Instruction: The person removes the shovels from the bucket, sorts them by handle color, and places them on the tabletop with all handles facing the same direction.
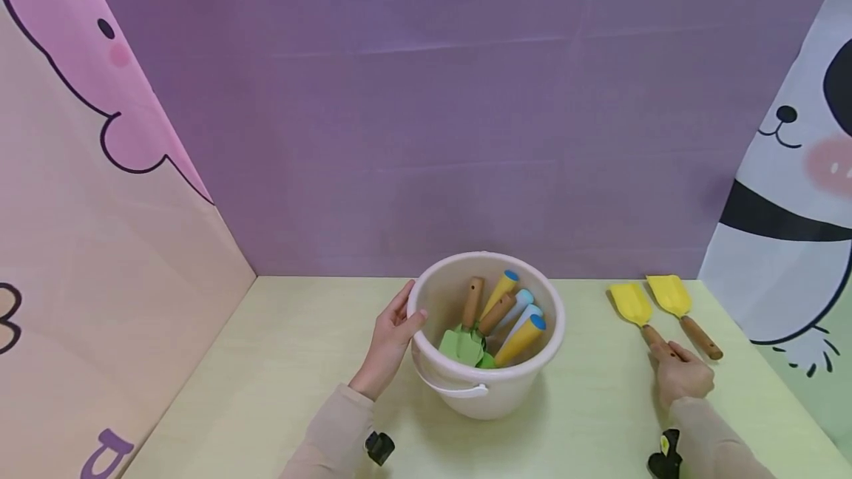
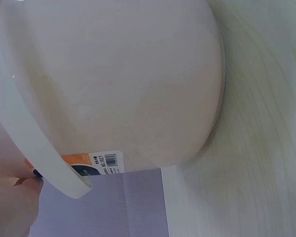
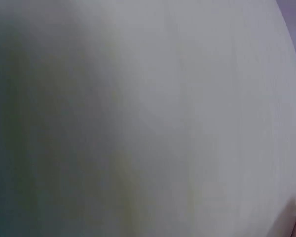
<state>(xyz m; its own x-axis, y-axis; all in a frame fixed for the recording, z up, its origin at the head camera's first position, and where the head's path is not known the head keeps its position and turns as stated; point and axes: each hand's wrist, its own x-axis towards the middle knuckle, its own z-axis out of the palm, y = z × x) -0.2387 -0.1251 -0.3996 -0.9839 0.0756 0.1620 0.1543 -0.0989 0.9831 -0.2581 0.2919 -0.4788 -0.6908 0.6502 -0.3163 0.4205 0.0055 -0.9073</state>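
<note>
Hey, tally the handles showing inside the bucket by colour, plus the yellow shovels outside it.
Brown handles in the bucket: 2
Yellow handles with blue ends: 2
Pale blue-ended handles: 2
Yellow shovels outside the bucket: 2
Total: 8

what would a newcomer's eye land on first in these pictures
Probably the pale bucket near the table's middle, with colourful tool handles leaning inside and the left hand holding it. Next, two bright yellow shovels lie toward the right, the right hand gripping the one nearer the bucket. A large cartoon panda stands out on the right-hand wall.
</note>
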